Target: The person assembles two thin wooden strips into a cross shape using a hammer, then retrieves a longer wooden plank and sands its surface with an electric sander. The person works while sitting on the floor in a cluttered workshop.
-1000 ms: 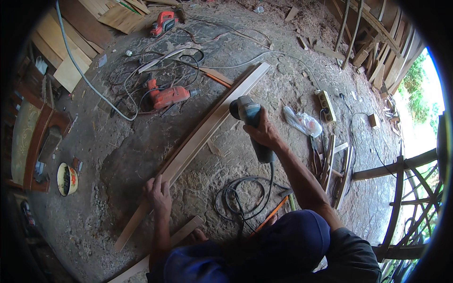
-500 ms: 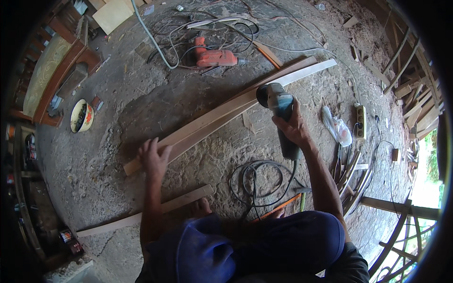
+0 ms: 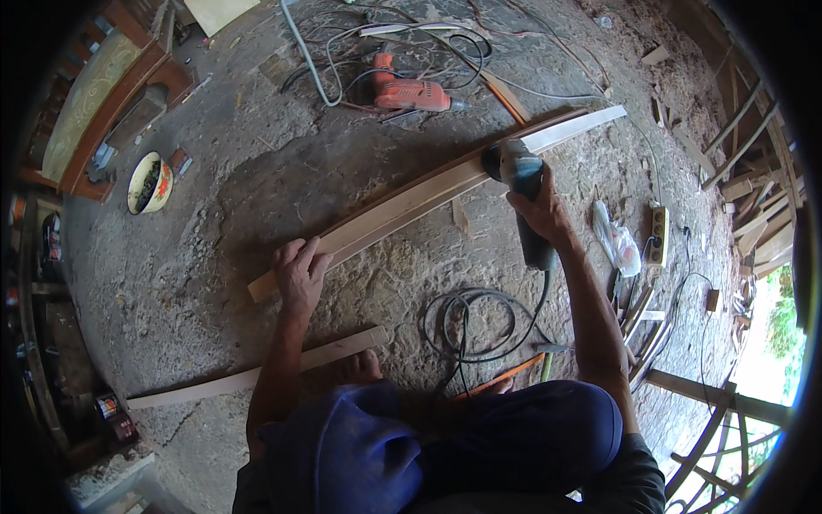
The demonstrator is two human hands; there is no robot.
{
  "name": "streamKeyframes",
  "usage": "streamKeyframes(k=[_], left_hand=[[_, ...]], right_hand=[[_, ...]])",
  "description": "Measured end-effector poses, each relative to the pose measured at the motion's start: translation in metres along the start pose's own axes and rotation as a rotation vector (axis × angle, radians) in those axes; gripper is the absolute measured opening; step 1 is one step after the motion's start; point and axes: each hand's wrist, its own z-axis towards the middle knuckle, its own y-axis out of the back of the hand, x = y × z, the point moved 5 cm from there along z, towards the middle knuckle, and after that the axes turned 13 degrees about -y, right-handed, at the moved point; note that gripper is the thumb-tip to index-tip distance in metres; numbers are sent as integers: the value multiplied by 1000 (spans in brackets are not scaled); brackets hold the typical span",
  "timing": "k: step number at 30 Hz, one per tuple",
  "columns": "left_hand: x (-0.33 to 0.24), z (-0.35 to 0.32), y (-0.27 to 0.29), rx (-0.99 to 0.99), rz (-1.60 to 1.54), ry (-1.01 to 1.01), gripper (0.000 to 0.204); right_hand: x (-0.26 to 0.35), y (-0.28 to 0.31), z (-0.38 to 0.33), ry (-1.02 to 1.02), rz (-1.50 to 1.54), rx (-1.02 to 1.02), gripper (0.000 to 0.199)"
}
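My right hand [image 3: 543, 208] is wrapped round the body of an angle grinder [image 3: 521, 169], its head and disc resting at the upper face of a long wooden plank [image 3: 385, 218]. That plank runs slantwise from near left to far right, with other strips lying along or under it, one with a pale far end [image 3: 575, 128]. My left hand [image 3: 301, 272] grips the plank close to its near left end, fingers curled over its edge. The grinder's disc is partly hidden by its head. Its cable [image 3: 479, 325] lies coiled on the floor below.
A red power drill [image 3: 415, 94] lies beyond the planks among tangled cords. To the left stand an enamel bowl [image 3: 151, 184] and wooden furniture [image 3: 120, 107]. A power strip [image 3: 658, 236] and plastic bag [image 3: 615, 240] sit at right. Another strip of wood [image 3: 248, 377] lies near my foot.
The view has shifted slightly. My left hand's fingers, looser before, now curl more tightly over the plank. The right hand still holds the grinder against the wood.
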Motion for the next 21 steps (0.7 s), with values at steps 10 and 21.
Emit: streamKeyframes(k=[10, 21], left_hand=[[-4, 0, 3, -1, 8, 18, 40], [-5, 1, 3, -32, 0, 1, 40]], right_hand=[[46, -75, -43, 197, -34, 76, 112], [93, -121, -100, 303, -135, 233, 111]])
